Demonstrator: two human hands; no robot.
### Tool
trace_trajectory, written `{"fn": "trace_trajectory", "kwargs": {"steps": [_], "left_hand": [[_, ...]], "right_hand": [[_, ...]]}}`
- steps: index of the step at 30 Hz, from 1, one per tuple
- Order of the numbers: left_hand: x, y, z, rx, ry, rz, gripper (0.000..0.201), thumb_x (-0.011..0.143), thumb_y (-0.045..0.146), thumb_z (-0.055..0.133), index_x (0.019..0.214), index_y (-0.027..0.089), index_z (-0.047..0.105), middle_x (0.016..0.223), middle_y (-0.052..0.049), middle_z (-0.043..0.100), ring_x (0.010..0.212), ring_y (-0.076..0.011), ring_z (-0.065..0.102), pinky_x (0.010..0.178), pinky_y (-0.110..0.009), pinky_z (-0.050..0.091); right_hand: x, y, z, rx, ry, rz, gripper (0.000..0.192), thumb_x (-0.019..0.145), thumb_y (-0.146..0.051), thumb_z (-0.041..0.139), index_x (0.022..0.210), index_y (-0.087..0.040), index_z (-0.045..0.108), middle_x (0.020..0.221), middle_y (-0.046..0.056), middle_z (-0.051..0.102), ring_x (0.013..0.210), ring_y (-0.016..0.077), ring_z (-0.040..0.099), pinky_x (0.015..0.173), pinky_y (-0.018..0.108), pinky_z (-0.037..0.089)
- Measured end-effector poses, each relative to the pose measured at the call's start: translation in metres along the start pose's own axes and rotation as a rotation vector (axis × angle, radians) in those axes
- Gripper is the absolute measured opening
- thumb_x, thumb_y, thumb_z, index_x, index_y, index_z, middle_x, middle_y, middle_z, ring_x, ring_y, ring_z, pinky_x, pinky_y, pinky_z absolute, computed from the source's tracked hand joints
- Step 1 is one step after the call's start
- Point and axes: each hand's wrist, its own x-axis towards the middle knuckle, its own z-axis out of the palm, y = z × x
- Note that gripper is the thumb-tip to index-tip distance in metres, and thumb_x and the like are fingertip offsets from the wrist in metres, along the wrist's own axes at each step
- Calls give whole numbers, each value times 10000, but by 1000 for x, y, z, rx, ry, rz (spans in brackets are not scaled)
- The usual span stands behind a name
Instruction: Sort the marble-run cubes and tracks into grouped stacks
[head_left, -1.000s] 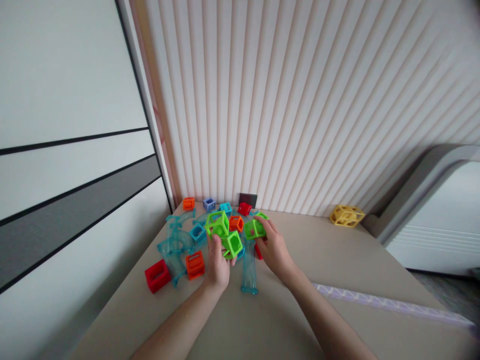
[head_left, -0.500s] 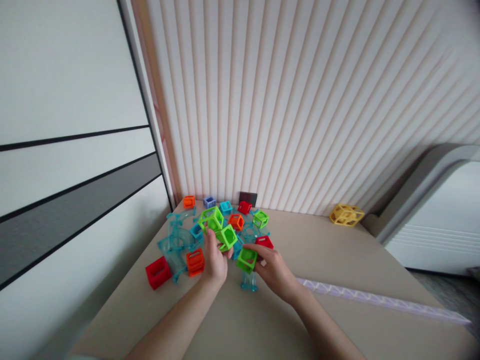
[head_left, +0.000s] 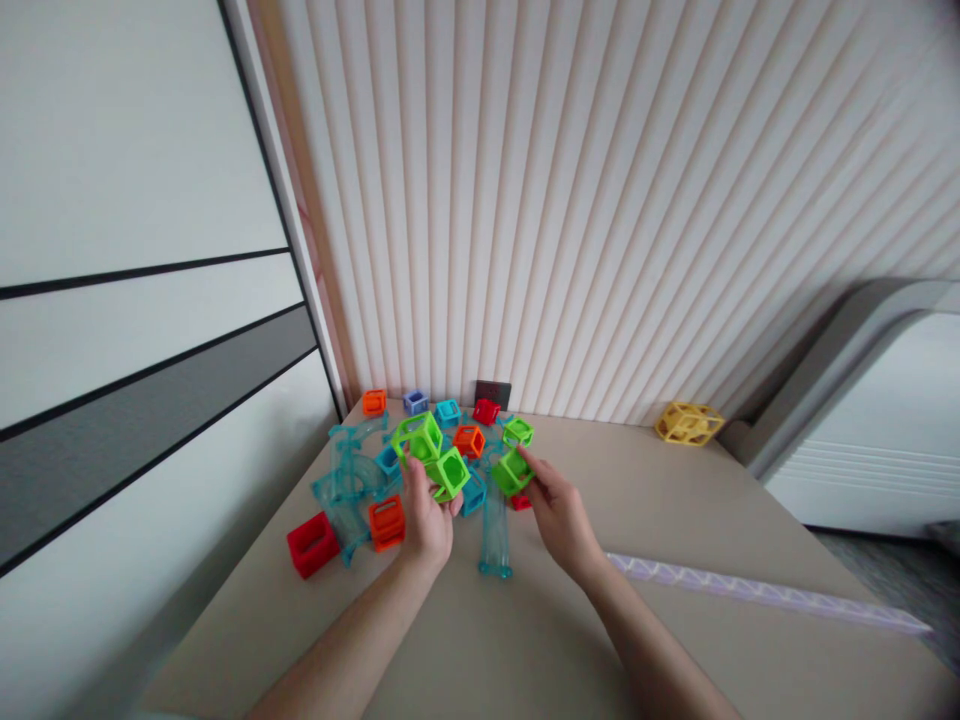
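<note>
My left hand (head_left: 429,518) is closed around a pair of light-green hollow cube blocks (head_left: 449,473) that touch each other, one up and left of the other. To its right, my right hand (head_left: 556,510) grips a single green cube block (head_left: 513,470) between thumb and fingers. That cube is held apart from the pair. Below it lies a translucent teal track piece (head_left: 495,540), and a red block (head_left: 521,502) is partly hidden behind my right hand. A blue cube block (head_left: 472,491) sits between the two hands.
Orange blocks (head_left: 387,522), a red block (head_left: 313,545) and teal track pieces (head_left: 352,485) crowd the table's left side. Another green cube (head_left: 518,432) lies farther back. A yellow lattice block (head_left: 688,424) stands by the ribbed wall. A pale purple strip (head_left: 765,592) crosses the right.
My right hand has raised its green cube up and away from me, slightly rightward, uncovering more of the teal track piece. My left hand keeps its pair nearly in place. The view has shifted slightly.
</note>
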Motion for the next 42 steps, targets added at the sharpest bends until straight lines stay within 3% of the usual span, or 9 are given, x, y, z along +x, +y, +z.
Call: {"fn": "trace_trajectory", "kwargs": {"steps": [7, 12, 23, 29, 34, 39, 42], "left_hand": [[-4, -3, 1, 29, -47, -13, 500, 747, 676, 741, 958, 258, 565, 605, 79, 534, 426, -73, 419, 393, -188, 289], [-6, -6, 0, 67, -66, -36, 499, 773, 671, 720, 1019, 264, 571, 602, 76, 532, 437, -83, 430, 396, -189, 292], [-7, -5, 3, 106, -46, -66, 541, 765, 684, 717, 1072, 275, 541, 637, 72, 559, 458, -87, 469, 393, -181, 294], [-7, -9, 1, 152, -77, -92, 540, 792, 705, 671, 1061, 265, 511, 636, 78, 528, 442, -77, 439, 382, -174, 296], [-5, -12, -4, 281, -144, -70, 475, 848, 669, 633, 1081, 275, 504, 666, 81, 512, 453, -69, 435, 381, -159, 321], [-11, -12, -10, 582, -242, -135, 594, 874, 660, 594, 1325, 295, 468, 729, 46, 597, 501, -105, 548, 391, -181, 364], [-15, -12, -11, 707, -430, -10, 602, 890, 603, 608, 1383, 280, 489, 926, -35, 711, 798, -204, 695, 616, -286, 553]], "right_hand": [[9, 12, -14, -98, 139, 53, 439, 924, -297, 504, 1304, -161, 678, 1013, 78, 758, 831, 207, 694, 750, 290, 559], [8, 13, -15, -248, 88, 47, 433, 917, -248, 483, 1292, -176, 688, 980, 81, 763, 789, 207, 691, 720, 285, 526], [7, 11, -12, -307, 33, 19, 420, 892, -199, 471, 1248, -178, 693, 936, 68, 753, 688, 178, 658, 687, 279, 529], [6, 15, -12, -352, 30, 54, 440, 859, -176, 507, 1278, -183, 642, 1024, 74, 721, 638, 149, 638, 686, 294, 549], [4, 12, -12, -408, 76, 43, 443, 884, -164, 482, 1306, -221, 605, 1224, 99, 628, 647, 129, 645, 700, 322, 575], [-4, -12, -11, -362, 202, -146, 334, 977, -268, 494, 1287, -225, 611, 1217, 124, 602, 910, 218, 662, 837, 407, 589], [-11, -23, -8, -213, 131, -264, 388, 992, -327, 518, 1363, -220, 554, 1276, 143, 597, 1128, 267, 621, 963, 447, 548]]}}
